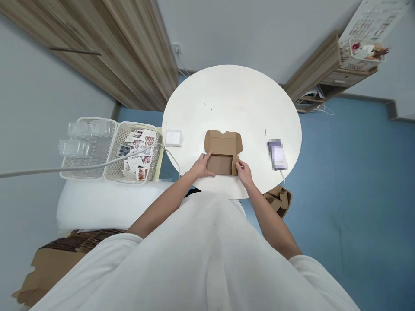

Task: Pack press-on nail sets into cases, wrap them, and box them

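A small brown cardboard box lies on the white round table in front of me, its flapped lid folded back away from me. My left hand grips the box's left end, thumb along the near side and fingers at the far corner. At the right end, my right hand holds the side wall, where a folded flap stands over the inside. The tips of the right fingers are partly hidden behind the cardboard.
A white packet stack lies at the table's left, a blurred phone-like object at its right. Left of the table stand a basket of printed cards and a basket of clear containers. A carton of cardboard pieces sits on the floor.
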Demonstrator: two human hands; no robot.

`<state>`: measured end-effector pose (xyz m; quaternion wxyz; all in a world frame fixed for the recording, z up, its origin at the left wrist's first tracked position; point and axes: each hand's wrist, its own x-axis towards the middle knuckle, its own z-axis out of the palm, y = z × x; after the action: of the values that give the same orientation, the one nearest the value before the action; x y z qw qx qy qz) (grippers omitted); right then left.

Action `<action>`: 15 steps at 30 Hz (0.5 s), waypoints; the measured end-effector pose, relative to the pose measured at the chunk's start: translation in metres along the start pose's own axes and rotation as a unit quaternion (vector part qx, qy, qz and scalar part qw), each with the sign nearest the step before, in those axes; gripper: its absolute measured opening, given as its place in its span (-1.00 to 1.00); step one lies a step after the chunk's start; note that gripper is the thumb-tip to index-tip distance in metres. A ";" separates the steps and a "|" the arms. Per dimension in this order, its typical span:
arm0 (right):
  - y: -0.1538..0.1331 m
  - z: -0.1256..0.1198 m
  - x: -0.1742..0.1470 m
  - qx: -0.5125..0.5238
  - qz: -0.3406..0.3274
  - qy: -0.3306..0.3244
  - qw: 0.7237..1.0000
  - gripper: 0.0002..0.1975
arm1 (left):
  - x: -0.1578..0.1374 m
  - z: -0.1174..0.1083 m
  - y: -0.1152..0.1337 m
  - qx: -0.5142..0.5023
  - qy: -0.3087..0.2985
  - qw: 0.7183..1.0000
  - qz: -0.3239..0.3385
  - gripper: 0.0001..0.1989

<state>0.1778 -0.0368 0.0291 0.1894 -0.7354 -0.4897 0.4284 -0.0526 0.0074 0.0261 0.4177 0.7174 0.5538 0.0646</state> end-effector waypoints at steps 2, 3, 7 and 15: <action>-0.007 0.003 0.003 -0.108 0.003 0.004 0.994 -0.64 | 0.001 0.003 -0.001 -0.008 0.002 1.000 0.002 0.19; -0.010 0.004 0.004 -0.156 0.015 0.003 0.988 -0.68 | 0.002 0.004 -0.001 -0.012 0.004 1.000 0.003 0.19; -0.018 0.009 0.011 -0.265 0.050 0.005 0.963 -0.78 | 0.002 0.009 -0.003 -0.020 0.011 1.000 0.007 0.20; -0.014 0.009 0.014 -0.254 0.038 0.027 0.966 -0.60 | -0.003 0.017 -0.001 -0.082 0.031 0.996 0.007 0.24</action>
<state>0.1650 -0.0191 0.0277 -0.0071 -0.7890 -0.5487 0.2763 -0.0447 -0.0042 0.0158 0.4575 0.6823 0.5540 0.1354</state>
